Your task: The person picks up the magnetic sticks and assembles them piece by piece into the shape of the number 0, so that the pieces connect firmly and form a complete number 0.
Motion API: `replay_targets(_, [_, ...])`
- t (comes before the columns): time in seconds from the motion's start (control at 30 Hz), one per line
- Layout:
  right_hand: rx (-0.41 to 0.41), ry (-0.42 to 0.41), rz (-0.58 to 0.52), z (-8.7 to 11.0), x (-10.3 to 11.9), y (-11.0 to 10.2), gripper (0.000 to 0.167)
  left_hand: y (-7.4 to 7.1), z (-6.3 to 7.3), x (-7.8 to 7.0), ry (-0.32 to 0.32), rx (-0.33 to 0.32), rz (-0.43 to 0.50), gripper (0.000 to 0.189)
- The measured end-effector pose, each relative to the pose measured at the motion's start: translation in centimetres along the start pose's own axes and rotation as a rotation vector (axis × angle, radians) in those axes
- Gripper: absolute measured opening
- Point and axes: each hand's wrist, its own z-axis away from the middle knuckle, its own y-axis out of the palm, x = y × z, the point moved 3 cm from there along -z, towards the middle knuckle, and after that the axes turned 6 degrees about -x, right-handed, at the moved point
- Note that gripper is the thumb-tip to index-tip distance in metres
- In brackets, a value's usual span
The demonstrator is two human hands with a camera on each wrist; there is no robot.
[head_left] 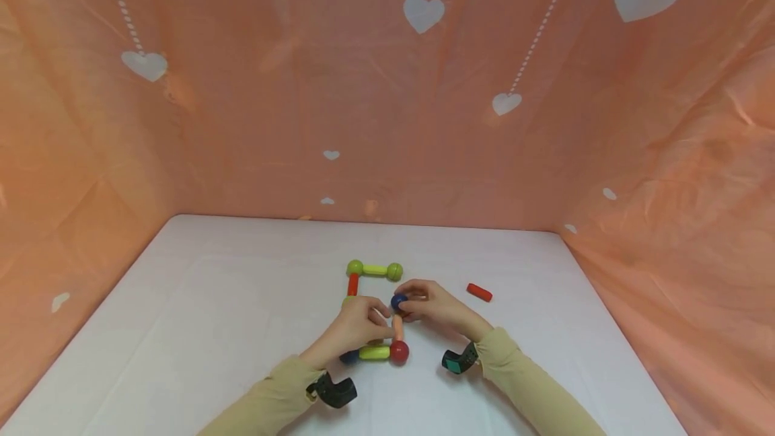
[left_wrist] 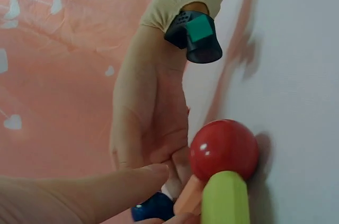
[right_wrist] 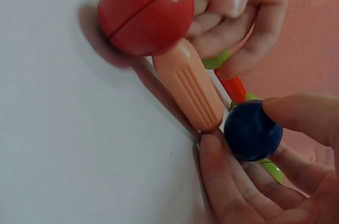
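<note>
My right hand (head_left: 437, 306) pinches a blue ball (right_wrist: 253, 131) between thumb and fingers, close to the far end of a peach rod (right_wrist: 189, 87). Whether ball and rod touch, I cannot tell. The rod's near end meets a red ball (head_left: 399, 352), joined to a yellow-green rod (head_left: 374, 353) running left to a second dark blue ball (head_left: 349, 357). Over that side hovers my left hand (head_left: 356, 325), its fingers loosely bent beside the peach rod, with nothing visible held. It partly hides the toy pieces below.
Farther back, a red rod (head_left: 353, 284) leads to a green ball (head_left: 355, 267), and a yellow-green rod (head_left: 375, 270) links that to another green ball (head_left: 395, 271). A loose red rod (head_left: 480, 292) lies on the white table (head_left: 212, 301) at right. Orange cloth (head_left: 363, 99) surrounds the table's back and sides.
</note>
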Motion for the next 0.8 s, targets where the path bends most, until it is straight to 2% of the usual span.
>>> replay_targets(0.2, [0.002, 0.019, -0.043, 0.14, -0.07, 0.10, 0.037, 0.90, -0.29, 0.42, -0.050, -0.071, -0.056, 0.034])
replay_targets(0.33, [0.003, 0.037, -0.085, 0.27, 0.03, 0.17, 0.037, 1.05, -0.55, 0.62, -0.056, -0.105, -0.044, 0.037])
replay_targets(0.57, [0.008, 0.053, -0.143, 0.31, 0.04, 0.19, 0.039, 1.11, -0.72, 0.73, -0.078, -0.125, -0.038, 0.042])
replay_targets(0.8, [0.013, 0.060, -0.210, 0.53, 0.05, 0.24, 0.043, 1.22, -0.63, 0.96, -0.103, -0.126, 0.013, 0.042])
